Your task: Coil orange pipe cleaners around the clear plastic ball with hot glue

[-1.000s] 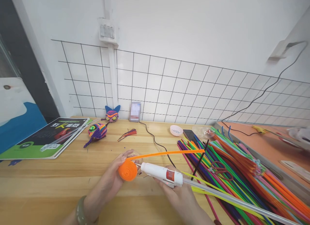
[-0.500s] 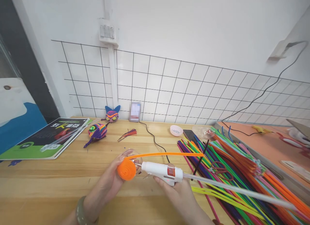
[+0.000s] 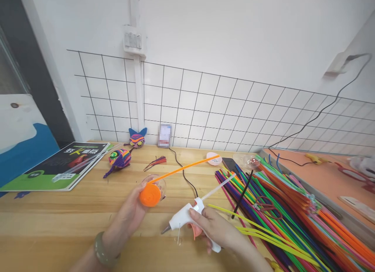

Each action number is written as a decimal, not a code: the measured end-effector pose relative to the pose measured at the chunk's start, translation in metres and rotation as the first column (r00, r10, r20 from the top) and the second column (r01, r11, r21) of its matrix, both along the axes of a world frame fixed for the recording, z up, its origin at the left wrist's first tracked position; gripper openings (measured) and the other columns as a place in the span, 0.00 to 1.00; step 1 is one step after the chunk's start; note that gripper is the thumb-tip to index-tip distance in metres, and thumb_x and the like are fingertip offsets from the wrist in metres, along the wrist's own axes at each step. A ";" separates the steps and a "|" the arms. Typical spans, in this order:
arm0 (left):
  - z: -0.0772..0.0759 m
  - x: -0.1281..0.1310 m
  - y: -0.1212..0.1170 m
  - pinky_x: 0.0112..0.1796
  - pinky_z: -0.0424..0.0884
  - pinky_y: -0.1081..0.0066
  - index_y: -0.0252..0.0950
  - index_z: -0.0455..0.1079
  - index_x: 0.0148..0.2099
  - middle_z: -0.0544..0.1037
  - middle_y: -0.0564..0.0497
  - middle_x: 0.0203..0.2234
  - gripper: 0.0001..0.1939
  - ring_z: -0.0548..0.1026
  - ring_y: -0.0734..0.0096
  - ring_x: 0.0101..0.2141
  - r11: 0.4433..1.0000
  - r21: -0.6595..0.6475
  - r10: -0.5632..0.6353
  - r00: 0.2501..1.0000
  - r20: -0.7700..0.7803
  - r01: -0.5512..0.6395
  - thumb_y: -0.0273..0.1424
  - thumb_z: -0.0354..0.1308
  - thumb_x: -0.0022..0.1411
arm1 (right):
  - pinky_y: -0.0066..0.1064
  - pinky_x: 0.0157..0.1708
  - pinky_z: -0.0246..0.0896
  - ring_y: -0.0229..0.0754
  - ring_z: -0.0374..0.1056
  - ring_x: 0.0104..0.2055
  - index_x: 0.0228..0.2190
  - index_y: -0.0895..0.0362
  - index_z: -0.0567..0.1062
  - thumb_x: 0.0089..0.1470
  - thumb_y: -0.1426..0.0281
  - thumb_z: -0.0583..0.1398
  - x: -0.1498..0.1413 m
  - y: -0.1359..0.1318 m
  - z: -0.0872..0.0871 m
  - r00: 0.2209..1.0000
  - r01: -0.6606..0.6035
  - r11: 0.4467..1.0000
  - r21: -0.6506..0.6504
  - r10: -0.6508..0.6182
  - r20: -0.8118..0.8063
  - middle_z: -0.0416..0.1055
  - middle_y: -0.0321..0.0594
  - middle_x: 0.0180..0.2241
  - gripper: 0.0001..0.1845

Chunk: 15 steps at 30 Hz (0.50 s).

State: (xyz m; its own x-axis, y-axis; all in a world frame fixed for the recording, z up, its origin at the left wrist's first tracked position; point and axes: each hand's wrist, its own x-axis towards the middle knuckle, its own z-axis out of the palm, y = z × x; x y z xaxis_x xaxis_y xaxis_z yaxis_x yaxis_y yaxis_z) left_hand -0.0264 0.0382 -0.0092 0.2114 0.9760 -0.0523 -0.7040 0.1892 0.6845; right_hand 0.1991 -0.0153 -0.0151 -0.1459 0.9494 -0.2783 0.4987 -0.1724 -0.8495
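Leftward of orange coil (image 3: pixel 150 195), character-printed book (image 3: pixel 63 158).

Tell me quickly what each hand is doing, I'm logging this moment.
Left hand: closed around the orange coil.
Right hand: closed on the white glue gun.

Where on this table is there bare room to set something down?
Most room: the wood between the magazine and your left hand, bar tiny scraps. A smaller patch lies between your bracelet and the glue gun. The right side is crowded: pipe cleaners, with scissors on top.
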 end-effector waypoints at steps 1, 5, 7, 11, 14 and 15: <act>-0.001 0.000 0.000 0.41 0.72 0.59 0.38 0.72 0.47 0.79 0.49 0.34 0.13 0.75 0.62 0.35 1.000 -0.006 0.025 0.999 -0.023 -0.025 0.32 0.57 0.59 | 0.19 0.08 0.43 0.32 0.56 0.08 0.24 0.56 0.69 0.55 0.46 0.51 0.000 0.001 -0.001 0.999 -0.019 1.000 -0.012 0.019 0.047 0.59 0.27 0.10 0.27; -0.004 -0.001 0.000 0.40 0.72 0.61 0.39 0.73 0.43 0.78 0.50 0.40 0.12 0.74 0.61 0.38 0.996 0.042 0.085 0.990 -0.117 -0.081 0.33 0.61 0.56 | 0.23 0.12 0.49 0.36 0.61 0.12 0.21 0.56 0.68 0.58 0.53 0.53 -0.001 0.003 -0.003 0.962 -0.047 0.998 0.030 0.037 0.269 0.62 0.30 0.11 0.23; -0.005 0.000 -0.002 0.40 0.71 0.63 0.39 0.73 0.43 0.78 0.50 0.38 0.11 0.74 0.62 0.39 0.995 0.074 0.076 0.986 -0.149 -0.066 0.33 0.62 0.56 | 0.25 0.17 0.51 0.39 0.66 0.18 0.18 0.56 0.67 0.59 0.55 0.54 -0.002 0.003 -0.002 0.924 -0.046 0.990 0.130 -0.007 0.383 0.66 0.36 0.15 0.23; -0.007 0.003 -0.003 0.39 0.71 0.66 0.39 0.73 0.43 0.77 0.49 0.38 0.12 0.73 0.64 0.40 0.993 0.075 0.103 0.977 -0.185 -0.091 0.33 0.63 0.55 | 0.31 0.25 0.53 0.47 0.69 0.24 0.15 0.57 0.69 0.58 0.63 0.57 -0.006 0.002 0.001 0.834 -0.069 0.952 0.299 -0.109 0.541 0.70 0.44 0.18 0.22; -0.012 0.006 -0.003 0.39 0.72 0.63 0.37 0.73 0.45 0.77 0.47 0.38 0.17 0.74 0.62 0.37 0.992 0.058 0.125 0.972 -0.200 -0.116 0.34 0.65 0.52 | 0.34 0.30 0.56 0.49 0.69 0.31 0.19 0.57 0.73 0.57 0.69 0.58 -0.008 -0.001 0.005 0.813 -0.131 0.902 0.412 -0.140 0.565 0.73 0.47 0.24 0.16; -0.014 0.007 -0.003 0.38 0.72 0.62 0.36 0.73 0.45 0.77 0.46 0.37 0.19 0.75 0.62 0.36 0.990 0.051 0.136 0.970 -0.203 -0.128 0.34 0.67 0.50 | 0.34 0.30 0.56 0.47 0.68 0.31 0.20 0.57 0.73 0.58 0.70 0.58 -0.008 -0.003 0.007 0.829 -0.186 0.846 0.499 -0.138 0.542 0.73 0.45 0.25 0.15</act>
State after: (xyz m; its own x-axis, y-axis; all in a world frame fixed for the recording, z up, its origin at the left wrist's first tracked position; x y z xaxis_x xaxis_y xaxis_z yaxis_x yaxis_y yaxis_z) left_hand -0.0198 0.0356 -0.0232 0.0690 0.9966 -0.0445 -0.5650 0.0758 0.8216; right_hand 0.1906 -0.0182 -0.0078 -0.1505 0.9667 0.2068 0.8937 0.2225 -0.3897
